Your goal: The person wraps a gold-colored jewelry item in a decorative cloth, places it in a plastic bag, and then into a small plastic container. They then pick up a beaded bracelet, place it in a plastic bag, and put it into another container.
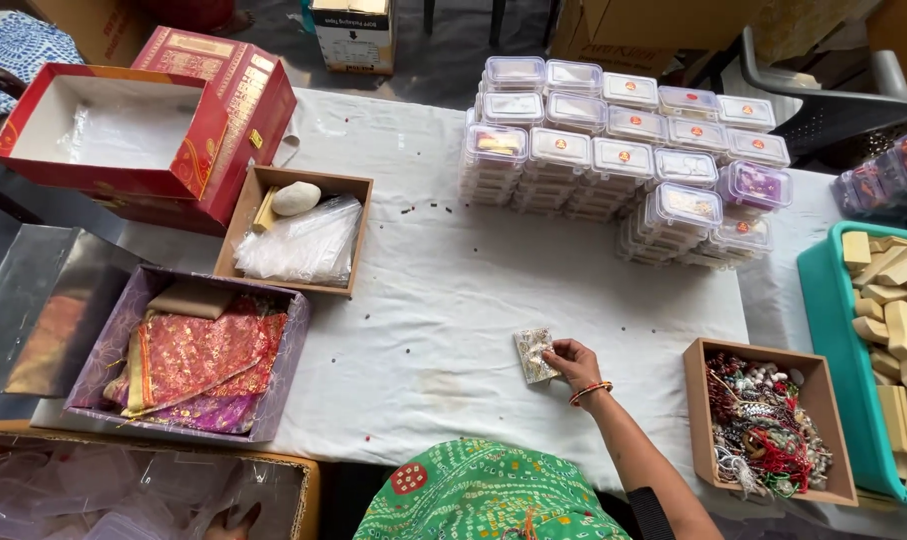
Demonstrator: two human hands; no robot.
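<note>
Small silver patterned pouch point(535, 354) lies flat on the white tablecloth point(453, 290), just in front of you and near the table's front edge. Your right hand point(573, 362) is on it, fingertips point(553, 350) pressed together and pinching its right edge; a red and gold bangle point(591, 392) sits on that wrist. Your left hand point(235, 520) is down at the bottom of the head view, mostly hidden inside the cardboard box of clear plastic lids point(138, 490), and you cannot tell how its fingers are set.

Right of the hand on the pouch stands a shallow brown tray of tangled red threads and beads point(763, 420), and just beyond that a teal plastic crate of pale wooden blocks point(888, 330). Ahead of you rise stacks of clear lidded plastic containers point(623, 150), well apart from the pouch. To your left sits a purple box of red and pink embroidered fabric pouches point(193, 360), and behind it a brown tray holding clear plastic bags and a pale smooth stone point(298, 230). An open red gift box point(143, 135) stands at the far left corner. Tiny dark beads point(435, 207) are scattered over the cloth.
</note>
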